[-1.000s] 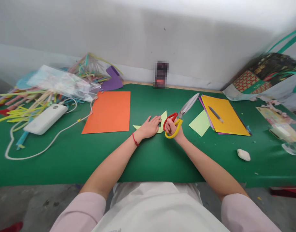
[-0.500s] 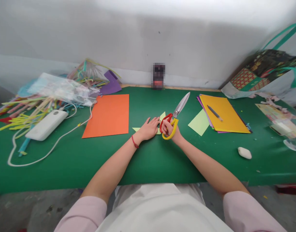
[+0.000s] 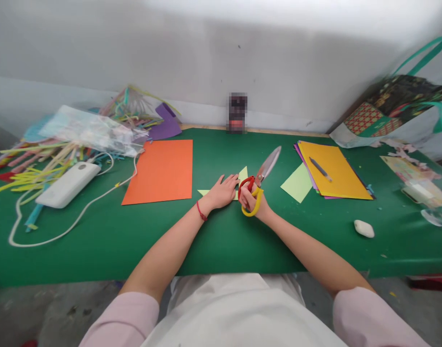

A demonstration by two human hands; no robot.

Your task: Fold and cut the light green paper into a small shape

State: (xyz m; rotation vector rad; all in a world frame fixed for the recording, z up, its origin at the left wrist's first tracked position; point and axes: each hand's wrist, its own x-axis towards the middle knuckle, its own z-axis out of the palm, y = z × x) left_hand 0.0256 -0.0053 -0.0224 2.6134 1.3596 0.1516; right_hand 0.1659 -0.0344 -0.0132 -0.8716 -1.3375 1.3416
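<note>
Now our left hand (image 3: 223, 193) lies flat and unclenched, palm down on a pale yellow paper piece (image 3: 243, 174). Most of that piece is hidden beneath the palm: only one point shows beyond the fingertips, and a thin sliver pokes out on the little-finger side. Just beside the thumb, our right hand (image 3: 255, 205) is clenched through the red and yellow loops of the scissors (image 3: 266, 168), whose blades slant up and away from the knuckles. They are blurred, so we cannot tell whether they are parted. An orange sheet (image 3: 161, 171) lies well off the left hand's outer side. Out past the right hand, a light green piece (image 3: 298, 183) touches a stack of coloured sheets (image 3: 336, 168). Beyond that stack, a patterned bag (image 3: 397, 111) is cut off by the frame edge. Far ahead of both hands, a small pixelated object (image 3: 237, 113) cannot be made out.
</note>
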